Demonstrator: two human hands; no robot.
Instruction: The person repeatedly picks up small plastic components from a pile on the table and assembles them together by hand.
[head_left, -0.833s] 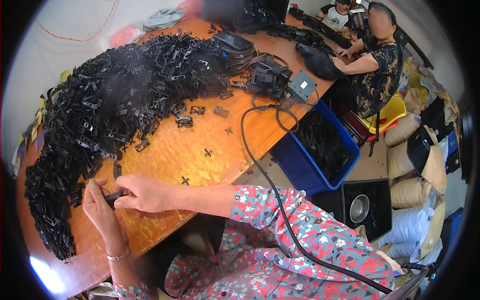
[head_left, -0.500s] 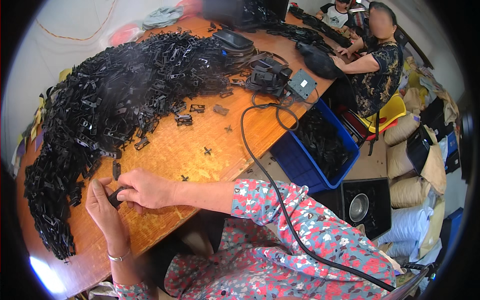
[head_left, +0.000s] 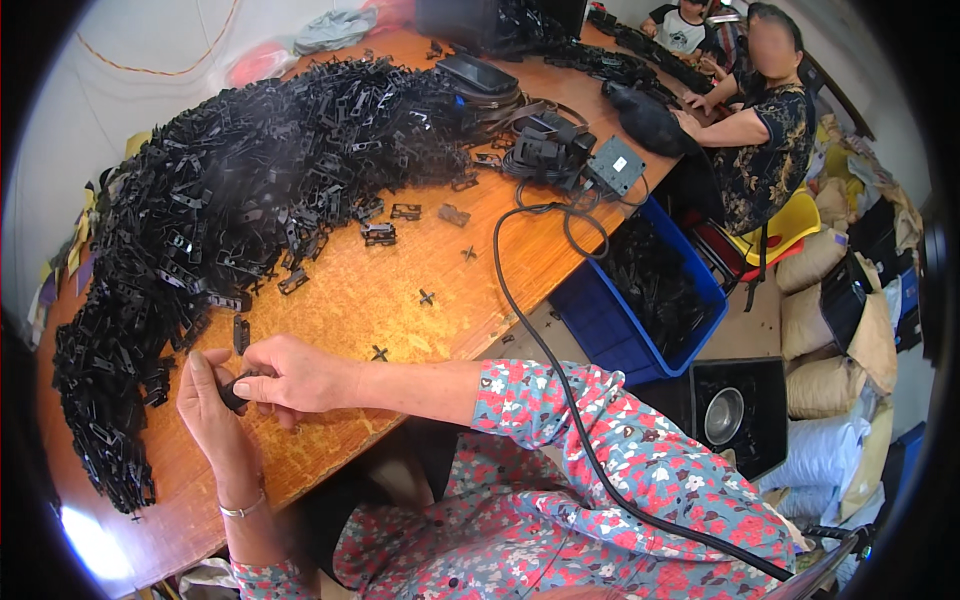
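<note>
Near the front left of the wooden table (head_left: 330, 330), my two hands meet around a small black plastic part (head_left: 232, 392). My right hand (head_left: 295, 375) pinches it between thumb and fingers. My left hand (head_left: 212, 400) is curled against its other side, thumb raised, and covers much of the part. Just beyond my fingers lies a loose black clip-like piece (head_left: 241, 334). A large heap of similar black plastic pieces (head_left: 270, 160) curves along the table behind and to the left of my hands.
Black cables and a small box (head_left: 613, 167) sit at the table's right edge; one cable (head_left: 530, 330) runs over my right arm. Below stands a blue crate (head_left: 640, 290) of black parts. A metal bowl (head_left: 724, 415) rests in a black bin. Two people sit at the far right.
The whole view has shifted slightly, moving the table and heap a little to the right. Both hands stay together on the black part, with only a slight change in finger position.
</note>
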